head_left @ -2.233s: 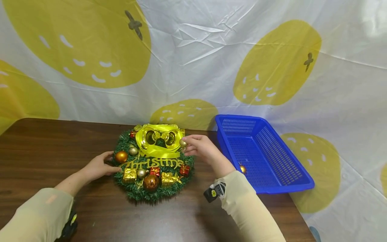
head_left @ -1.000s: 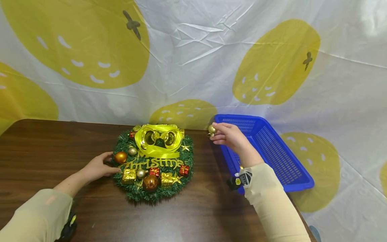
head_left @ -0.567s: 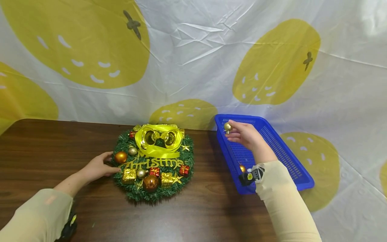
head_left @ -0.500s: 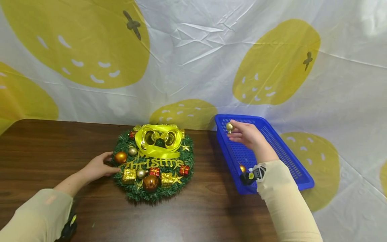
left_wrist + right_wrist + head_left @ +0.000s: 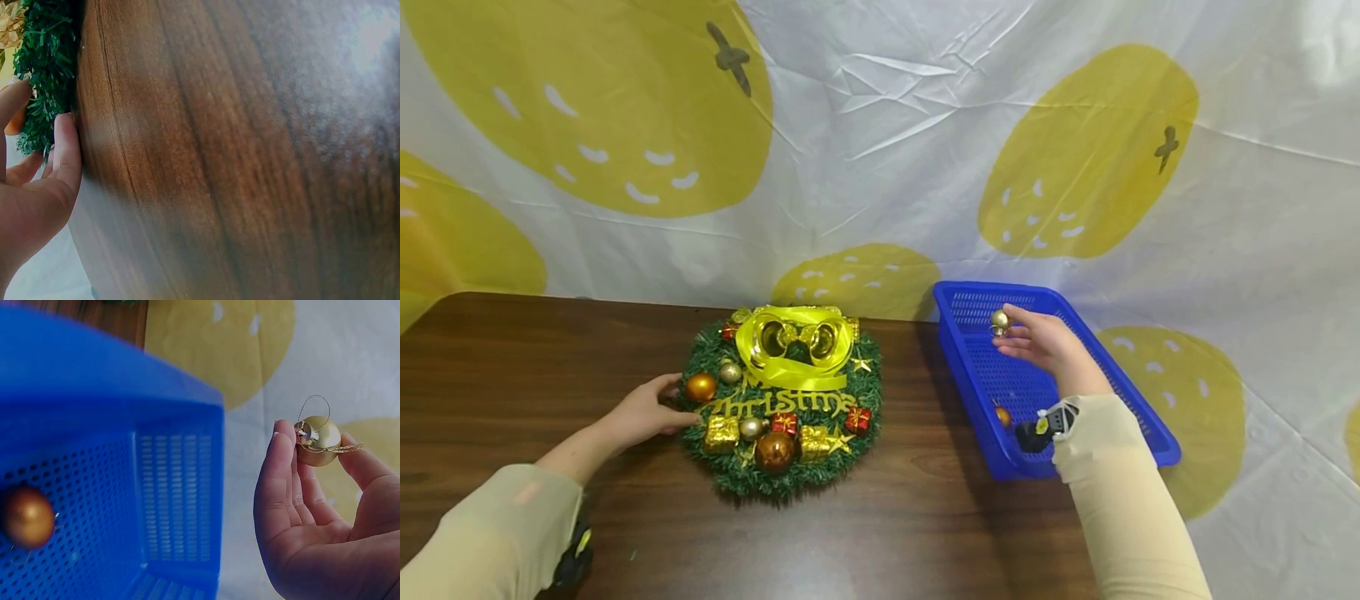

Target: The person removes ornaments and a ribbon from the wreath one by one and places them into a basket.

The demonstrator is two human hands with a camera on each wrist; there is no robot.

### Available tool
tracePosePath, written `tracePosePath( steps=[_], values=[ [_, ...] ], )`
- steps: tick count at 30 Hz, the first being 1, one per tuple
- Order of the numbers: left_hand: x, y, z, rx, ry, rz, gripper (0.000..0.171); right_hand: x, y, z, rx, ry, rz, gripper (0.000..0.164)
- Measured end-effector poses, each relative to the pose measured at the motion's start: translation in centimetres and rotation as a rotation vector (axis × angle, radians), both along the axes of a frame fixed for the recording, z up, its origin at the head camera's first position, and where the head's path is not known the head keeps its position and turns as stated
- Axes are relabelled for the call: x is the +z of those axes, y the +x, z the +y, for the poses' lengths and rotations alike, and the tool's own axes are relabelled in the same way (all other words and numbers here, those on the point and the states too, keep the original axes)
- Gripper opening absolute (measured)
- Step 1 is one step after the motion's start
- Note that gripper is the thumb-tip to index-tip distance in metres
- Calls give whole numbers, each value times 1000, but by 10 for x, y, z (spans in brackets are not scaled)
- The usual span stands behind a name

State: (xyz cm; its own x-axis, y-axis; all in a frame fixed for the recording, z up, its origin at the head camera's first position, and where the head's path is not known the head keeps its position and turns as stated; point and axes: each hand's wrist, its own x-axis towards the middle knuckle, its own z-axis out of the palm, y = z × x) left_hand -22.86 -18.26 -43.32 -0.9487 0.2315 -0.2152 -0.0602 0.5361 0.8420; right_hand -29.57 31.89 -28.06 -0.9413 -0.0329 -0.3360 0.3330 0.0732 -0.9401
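A small gold Christmas bauble (image 5: 320, 442) with a thread loop is pinched between the thumb and fingertips of my right hand (image 5: 1041, 340). That hand is over the blue plastic basket (image 5: 951, 358). Inside the basket lies an orange-gold bauble (image 5: 28, 515). My left hand (image 5: 638, 410) grips the left edge of a green Christmas wreath (image 5: 775, 492), thumb and fingers spread around its rim; the wrist view has the fingertips against the tinsel (image 5: 47, 69). The wreath carries baubles, small gift boxes, a yellow ribbon bow (image 5: 797, 375) and gold "christmas" lettering (image 5: 782, 403).
The wreath lies flat on a dark wooden table (image 5: 737, 550). The basket stands to its right, by the table's right side. Behind hangs a white cloth (image 5: 880, 167) printed with yellow fruit shapes.
My right hand has carried the gold bauble from the wreath's upper right side rightward over the basket. A gold star shows where that hand was. My left hand has stayed at the wreath.
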Motion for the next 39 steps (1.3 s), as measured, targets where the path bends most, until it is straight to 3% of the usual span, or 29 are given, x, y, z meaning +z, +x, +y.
tracePosePath(
  steps=[23,35,39],
  values=[
    [2,0,2,-16,-8,6,91,-14,9,26,-48,65,-138,21],
    [3,0,1,-15,0,1,93,-19,9,35,4,83,-120,32],
    [2,1,1,-15,6,-2,93,-17,9,30,22,85,-88,27]
  ],
)
